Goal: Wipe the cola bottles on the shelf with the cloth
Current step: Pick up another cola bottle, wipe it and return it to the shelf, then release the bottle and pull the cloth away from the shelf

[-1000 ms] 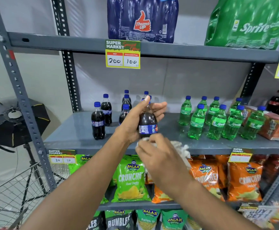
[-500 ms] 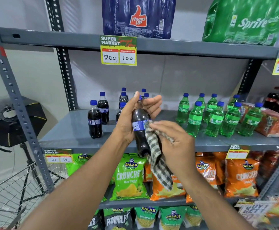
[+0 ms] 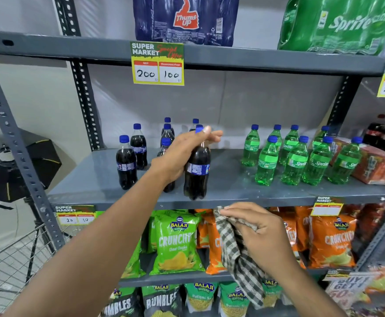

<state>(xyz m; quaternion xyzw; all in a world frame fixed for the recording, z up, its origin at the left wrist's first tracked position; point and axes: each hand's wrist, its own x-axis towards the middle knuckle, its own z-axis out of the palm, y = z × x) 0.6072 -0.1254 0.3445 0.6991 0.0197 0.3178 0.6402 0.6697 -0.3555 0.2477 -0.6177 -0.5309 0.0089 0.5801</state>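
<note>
My left hand (image 3: pixel 182 154) grips a dark cola bottle (image 3: pixel 197 172) with a blue cap by its neck and shoulder, upright at the front edge of the grey middle shelf (image 3: pixel 230 191). My right hand (image 3: pixel 257 229) is below the shelf edge, closed on a black-and-white checked cloth (image 3: pixel 237 255) that hangs down, apart from the bottle. Several more cola bottles (image 3: pixel 127 163) stand on the shelf to the left and behind my left hand.
Green Sprite bottles (image 3: pixel 296 161) and a red carton (image 3: pixel 374 165) fill the shelf's right side. Snack bags (image 3: pixel 177 241) hang on the shelves below. Drink multipacks (image 3: pixel 187 19) sit above. A wire cart (image 3: pixel 10 259) and a studio light (image 3: pixel 15 163) stand to the left.
My right hand with the cloth has dropped away from the bottle to below the shelf edge. My left hand has brought the bottle upright down at the shelf's front edge.
</note>
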